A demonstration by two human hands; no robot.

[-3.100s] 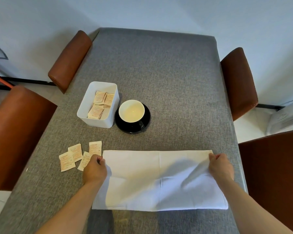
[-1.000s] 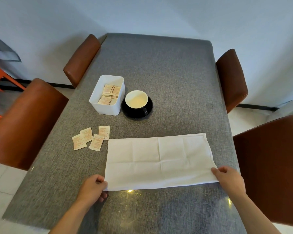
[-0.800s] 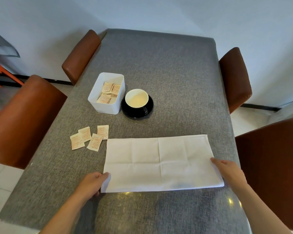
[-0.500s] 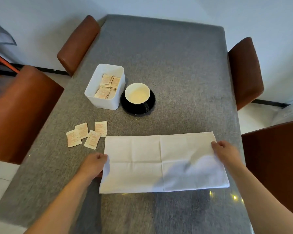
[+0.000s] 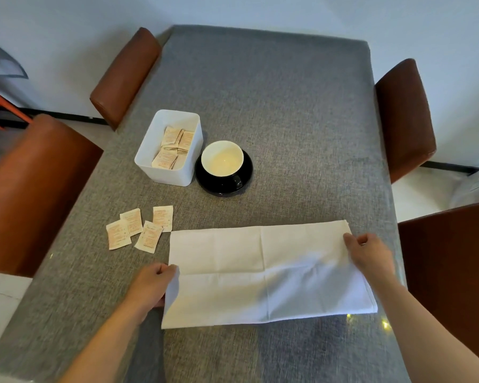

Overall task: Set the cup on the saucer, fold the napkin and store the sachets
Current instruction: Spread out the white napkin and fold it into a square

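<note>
A white napkin (image 5: 263, 272), folded into a wide rectangle, lies on the grey table near me. My left hand (image 5: 150, 286) pinches its left edge and has that edge lifted a little. My right hand (image 5: 369, 252) grips the right edge near the far corner. A black cup with a cream inside (image 5: 222, 158) stands on a black saucer (image 5: 246, 175) further back. Several loose sachets (image 5: 138, 228) lie left of the napkin. More sachets fill a white box (image 5: 166, 172) beside the saucer.
The grey cloth-covered table (image 5: 288, 106) runs away from me to a pale wall. Brown padded chairs stand on both sides: two on the left (image 5: 36, 189) and two on the right (image 5: 404, 117).
Both hands slid from the napkin's near corners up along its side edges and closed on them. The near layer is lifting, more at the left. Cup, box and sachets stayed put.
</note>
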